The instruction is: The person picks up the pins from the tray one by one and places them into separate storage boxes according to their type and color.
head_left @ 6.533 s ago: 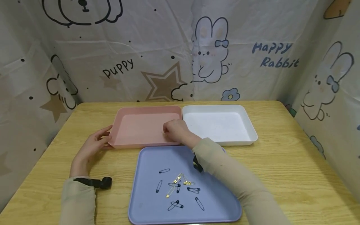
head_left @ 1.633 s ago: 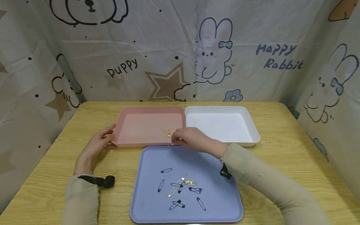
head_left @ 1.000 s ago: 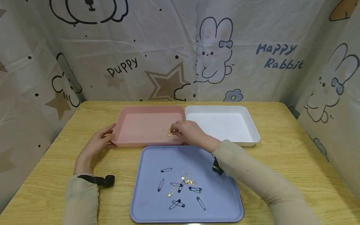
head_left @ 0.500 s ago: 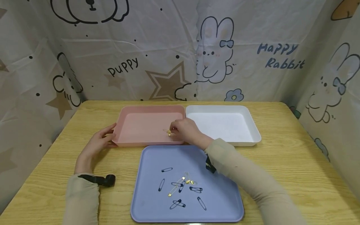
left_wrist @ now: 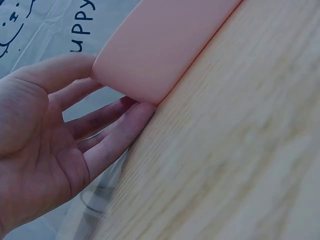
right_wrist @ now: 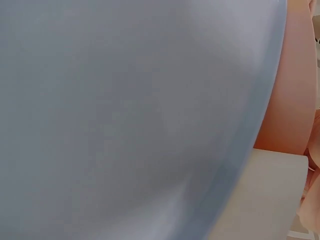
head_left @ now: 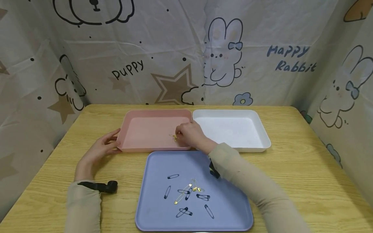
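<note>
My left hand [head_left: 97, 150] rests at the left end of the pink tray [head_left: 142, 129]. In the left wrist view, extended fingers [left_wrist: 122, 125] touch the tray's corner wall [left_wrist: 140, 65] at rim and base. My right hand [head_left: 190, 134] is inside the pink tray near its right end, thumb and fingers pinched together low over the floor. Gold safety pins [head_left: 175, 138] show right beside these fingertips; the pin in the pinch is mostly hidden by the hand. The blue tray [head_left: 163, 223] in front holds several black safety pins [head_left: 209, 211] and a few gold ones [head_left: 197, 189].
A white tray [head_left: 230, 129] stands against the pink tray's right side. Wooden table [head_left: 291, 155] surrounds the trays, with a printed cloth [head_left: 163, 38] behind. The right wrist view is mostly filled by the blue tray [right_wrist: 125, 100], with only part of the hand at its right edge.
My right hand, which had a gold pin at its fingertips near the pink tray's front rim, has moved into that tray. Fewer gold pins lie in the blue tray. The left hand stays put.
</note>
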`<state>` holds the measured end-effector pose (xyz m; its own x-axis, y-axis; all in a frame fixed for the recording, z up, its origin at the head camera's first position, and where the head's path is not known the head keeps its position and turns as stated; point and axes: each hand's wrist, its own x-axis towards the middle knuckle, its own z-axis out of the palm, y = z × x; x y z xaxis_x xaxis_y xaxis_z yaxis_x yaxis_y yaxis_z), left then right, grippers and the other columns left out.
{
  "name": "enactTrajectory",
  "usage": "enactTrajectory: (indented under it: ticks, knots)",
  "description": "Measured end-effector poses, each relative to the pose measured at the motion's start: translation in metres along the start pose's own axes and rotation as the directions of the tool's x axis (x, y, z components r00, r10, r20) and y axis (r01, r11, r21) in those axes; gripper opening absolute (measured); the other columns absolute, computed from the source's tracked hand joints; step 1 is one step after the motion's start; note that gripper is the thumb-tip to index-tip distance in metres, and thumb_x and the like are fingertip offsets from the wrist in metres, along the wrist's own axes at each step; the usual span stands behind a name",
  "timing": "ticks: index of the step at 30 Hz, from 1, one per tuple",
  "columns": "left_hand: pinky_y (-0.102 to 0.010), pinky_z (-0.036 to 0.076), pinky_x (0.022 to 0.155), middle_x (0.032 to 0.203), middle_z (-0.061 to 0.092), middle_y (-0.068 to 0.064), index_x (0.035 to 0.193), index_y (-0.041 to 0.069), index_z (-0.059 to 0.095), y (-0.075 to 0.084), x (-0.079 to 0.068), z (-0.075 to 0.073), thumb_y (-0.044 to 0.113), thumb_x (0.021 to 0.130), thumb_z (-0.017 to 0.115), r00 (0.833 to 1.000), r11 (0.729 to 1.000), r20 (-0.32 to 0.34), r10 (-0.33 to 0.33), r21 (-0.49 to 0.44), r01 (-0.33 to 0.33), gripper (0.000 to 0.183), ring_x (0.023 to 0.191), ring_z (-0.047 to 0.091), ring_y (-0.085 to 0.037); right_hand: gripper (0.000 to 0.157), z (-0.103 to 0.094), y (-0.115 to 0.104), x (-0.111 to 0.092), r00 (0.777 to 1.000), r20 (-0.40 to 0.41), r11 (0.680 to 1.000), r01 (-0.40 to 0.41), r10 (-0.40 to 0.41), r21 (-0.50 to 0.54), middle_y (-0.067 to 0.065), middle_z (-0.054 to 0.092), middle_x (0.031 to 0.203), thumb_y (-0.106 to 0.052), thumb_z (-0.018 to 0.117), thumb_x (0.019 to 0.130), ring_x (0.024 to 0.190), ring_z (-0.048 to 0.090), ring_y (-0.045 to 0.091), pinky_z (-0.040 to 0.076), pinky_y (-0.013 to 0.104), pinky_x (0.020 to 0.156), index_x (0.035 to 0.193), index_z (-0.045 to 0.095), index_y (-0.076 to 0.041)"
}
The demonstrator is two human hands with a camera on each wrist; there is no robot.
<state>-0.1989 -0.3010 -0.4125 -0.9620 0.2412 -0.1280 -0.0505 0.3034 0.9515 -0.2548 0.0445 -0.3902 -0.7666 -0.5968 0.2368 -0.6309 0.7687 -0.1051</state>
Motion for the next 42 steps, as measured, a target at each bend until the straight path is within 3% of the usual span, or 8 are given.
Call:
enactTrajectory:
  ticks: [8, 13, 22, 30, 37, 42]
  knots:
    - [-0.022, 0.049, 0.078, 0.132, 0.028, -0.030, 0.146, 0.008, 0.013, -0.002, -0.002, -0.002, 0.017, 0.091, 0.054, 0.999, 1.000, 0.045, 0.013, 0.004, -0.013, 0.069, 0.088, 0.060, -0.006, 0.009, 0.002, -0.003, 0.003, 1.000, 0.006, 0.998, 0.006, -0.006, -0.060, -0.004, 0.069, 0.086, -0.020, 0.065, 0.083, 0.081, 0.063, 0.014, 0.043, 0.037, 0.079, 0.087, 0.072, -0.016]
    - [-0.021, 0.049, 0.078, 0.131, 0.029, -0.030, 0.146, 0.007, 0.013, -0.001, -0.003, -0.001, 0.017, 0.092, 0.054, 0.998, 0.999, 0.049, 0.026, 0.022, -0.027, 0.069, 0.088, 0.060, -0.005, 0.012, 0.003, -0.005, 0.003, 0.999, 0.047, 0.999, 0.010, -0.008, -0.043, -0.003, 0.068, 0.088, -0.021, 0.066, 0.083, 0.083, 0.062, 0.013, 0.040, 0.039, 0.085, 0.092, 0.072, -0.017]
    - [-0.021, 0.049, 0.078, 0.130, 0.029, -0.030, 0.146, 0.005, 0.012, 0.000, -0.003, -0.002, 0.014, 0.092, 0.053, 0.998, 0.999, 0.047, 0.037, 0.008, -0.037, 0.068, 0.088, 0.060, -0.005, 0.014, -0.002, -0.002, -0.004, 0.998, 0.058, 1.000, -0.005, 0.004, 0.017, -0.003, 0.065, 0.089, -0.024, 0.066, 0.082, 0.082, 0.059, 0.012, 0.041, 0.037, 0.083, 0.093, 0.071, -0.017]
    - [-0.021, 0.049, 0.078, 0.122, 0.034, -0.026, 0.145, 0.005, 0.013, -0.002, -0.003, 0.001, 0.016, 0.091, 0.054, 0.999, 1.000, 0.032, 0.021, 0.018, -0.021, 0.069, 0.088, 0.059, -0.006, 0.011, -0.015, 0.006, -0.019, 0.998, -0.004, 0.998, 0.065, -0.065, 0.024, -0.003, 0.063, 0.085, -0.023, 0.064, 0.084, 0.073, 0.058, 0.010, 0.039, 0.030, 0.067, 0.090, 0.071, -0.017]
    - [-0.021, 0.049, 0.078, 0.122, 0.033, -0.025, 0.146, 0.006, 0.012, -0.003, -0.001, 0.000, 0.015, 0.091, 0.054, 0.999, 1.000, 0.027, 0.025, 0.004, -0.025, 0.069, 0.088, 0.059, -0.005, 0.008, -0.032, 0.013, -0.034, 0.991, -0.092, 0.994, 0.102, -0.098, 0.036, -0.004, 0.063, 0.084, -0.021, 0.067, 0.082, 0.073, 0.058, 0.010, 0.044, 0.029, 0.069, 0.087, 0.071, -0.016]
    - [-0.021, 0.049, 0.078, 0.125, 0.031, -0.028, 0.146, 0.006, 0.011, -0.004, -0.002, -0.001, 0.015, 0.092, 0.053, 0.999, 1.000, 0.033, 0.031, -0.005, -0.031, 0.069, 0.089, 0.059, -0.005, 0.007, -0.031, 0.017, -0.047, 0.978, -0.129, 0.986, 0.165, -0.164, -0.003, -0.004, 0.064, 0.083, -0.021, 0.068, 0.080, 0.068, 0.055, 0.009, 0.041, 0.026, 0.062, 0.084, 0.071, -0.016]
